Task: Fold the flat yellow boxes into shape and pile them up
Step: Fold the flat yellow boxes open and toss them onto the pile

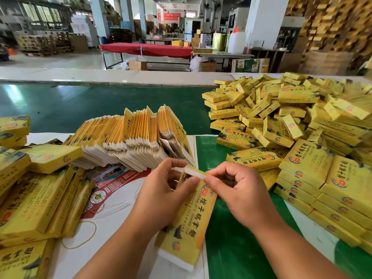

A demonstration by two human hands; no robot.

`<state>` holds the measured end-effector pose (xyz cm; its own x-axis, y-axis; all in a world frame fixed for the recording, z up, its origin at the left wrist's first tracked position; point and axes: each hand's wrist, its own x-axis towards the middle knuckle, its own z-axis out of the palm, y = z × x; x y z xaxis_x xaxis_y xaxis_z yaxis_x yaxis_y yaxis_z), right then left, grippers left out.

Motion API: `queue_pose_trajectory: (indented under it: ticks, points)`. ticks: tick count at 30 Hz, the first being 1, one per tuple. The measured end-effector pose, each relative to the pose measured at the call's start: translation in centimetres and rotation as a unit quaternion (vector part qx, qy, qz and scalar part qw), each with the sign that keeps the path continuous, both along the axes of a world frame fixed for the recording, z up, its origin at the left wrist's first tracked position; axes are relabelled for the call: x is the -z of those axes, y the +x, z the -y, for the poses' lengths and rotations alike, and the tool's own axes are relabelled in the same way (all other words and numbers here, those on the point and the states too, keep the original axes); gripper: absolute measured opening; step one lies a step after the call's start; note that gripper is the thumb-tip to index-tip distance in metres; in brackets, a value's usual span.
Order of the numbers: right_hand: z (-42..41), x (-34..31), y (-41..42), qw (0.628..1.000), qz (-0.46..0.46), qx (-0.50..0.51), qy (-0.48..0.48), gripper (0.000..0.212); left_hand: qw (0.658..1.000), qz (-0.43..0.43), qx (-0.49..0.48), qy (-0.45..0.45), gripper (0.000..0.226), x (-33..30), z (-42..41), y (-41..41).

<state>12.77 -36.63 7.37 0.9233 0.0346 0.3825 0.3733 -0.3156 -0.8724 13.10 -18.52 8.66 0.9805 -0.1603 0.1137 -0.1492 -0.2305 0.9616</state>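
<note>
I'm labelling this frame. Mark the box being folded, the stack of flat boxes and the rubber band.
box being folded (189,222): head view, on its printed yellow face.
stack of flat boxes (128,141): head view, on the upright edges near the middle.
rubber band (94,230): head view, on its right curve.

Factory floor: conveyor belt (100,103), stacked pallets (46,44).

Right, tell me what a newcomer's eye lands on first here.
First, the left hand and right hand at bottom centre, both pinching the white end flap of a yellow box held between them. Next, the big loose heap of folded boxes filling the right side of the green table. Then the fanned row of flat blanks standing on edge just beyond the hands.
</note>
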Motion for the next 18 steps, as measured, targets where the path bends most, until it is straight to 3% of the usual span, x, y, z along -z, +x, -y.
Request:
queue_pose_trajectory:
  ticks: [5, 7, 12, 18]
  points:
    - [-0.5, 0.0, -0.3, 0.992, 0.084, 0.096, -0.009, 0.009, 0.962, 0.087, -0.025, 0.257, 0.075, 1.0, 1.6, -1.2]
    - [-0.8, -0.2, -0.4, 0.993, 0.078, 0.091, -0.007, 0.012, 0.954, 0.101, -0.037, 0.278, 0.085, 1.5, 1.9, -1.2]
    - [-0.7, -0.6, -0.5, 0.992, 0.063, 0.096, 0.044, 0.021, 0.941, 0.19, -0.061, 0.273, 0.071, 1.6, 1.8, -1.2]
    - [-0.5, -0.8, -0.5, 0.989, 0.039, 0.092, 0.106, 0.02, 0.921, 0.229, -0.066, 0.309, 0.081, 1.2, 1.7, -1.4]
